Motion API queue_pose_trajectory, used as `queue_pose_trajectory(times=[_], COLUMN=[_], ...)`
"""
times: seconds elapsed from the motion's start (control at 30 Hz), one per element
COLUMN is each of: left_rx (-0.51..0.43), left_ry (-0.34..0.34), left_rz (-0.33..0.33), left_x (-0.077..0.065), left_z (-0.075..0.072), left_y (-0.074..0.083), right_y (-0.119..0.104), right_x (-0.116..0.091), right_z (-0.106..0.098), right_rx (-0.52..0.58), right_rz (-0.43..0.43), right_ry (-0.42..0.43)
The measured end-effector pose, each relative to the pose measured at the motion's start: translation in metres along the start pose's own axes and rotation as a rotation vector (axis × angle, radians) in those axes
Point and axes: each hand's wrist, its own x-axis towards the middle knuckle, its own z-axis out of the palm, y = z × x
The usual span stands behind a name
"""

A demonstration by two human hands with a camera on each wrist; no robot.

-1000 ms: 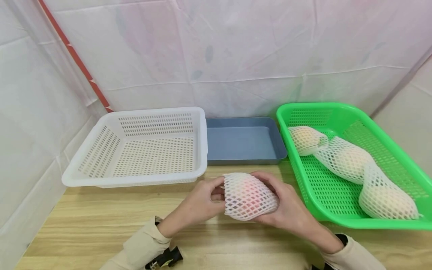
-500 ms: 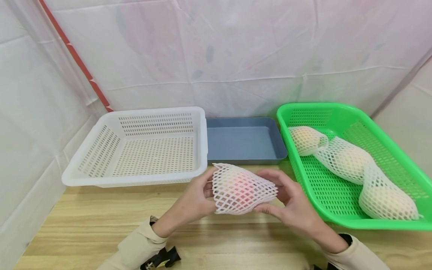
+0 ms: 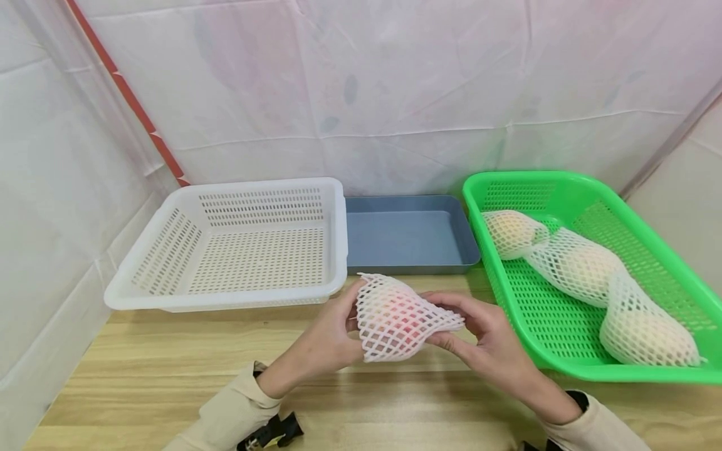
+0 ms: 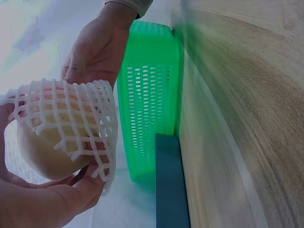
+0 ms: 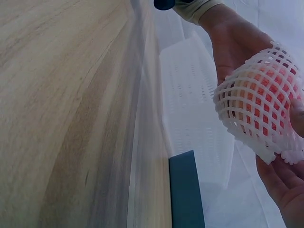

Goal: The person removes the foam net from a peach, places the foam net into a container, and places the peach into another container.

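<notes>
In the head view, a pale peach with a red blush sits inside a white foam net, held up between both hands. The person's left hand cups it at the wide, open end of the net, where the bare underside of the peach shows in the left wrist view. The right hand pinches the other end, and the mesh there is drawn into a flattened point between thumb and fingers. Some left fingers are hidden behind the net.
A green basket on the right holds several net-wrapped fruits. To the left stands a white basket. Between them, against the cloth backdrop, lies a shallow grey-blue tray. All stand on a wooden table.
The right hand has slid from around the peach to the net's end and now pinches it to a point. The left hand and peach have shifted slightly left.
</notes>
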Motion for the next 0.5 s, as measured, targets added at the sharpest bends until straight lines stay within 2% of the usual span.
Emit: queue_pose_trajectory(times=[0.17,0.5], left_rx=[0.009,-0.012], left_ry=[0.01,0.006], left_rz=[-0.029,-0.023], left_x=[-0.0003,-0.0005], left_z=[0.0,-0.0012], left_y=[0.0016,0.0028], right_y=[0.0006,0.0001], right_x=[0.0002,-0.0004], right_z=[-0.0007,-0.0019], right_rx=[-0.007,-0.048], right_rz=[-0.059,-0.05], right_ry=[0.015,0.066])
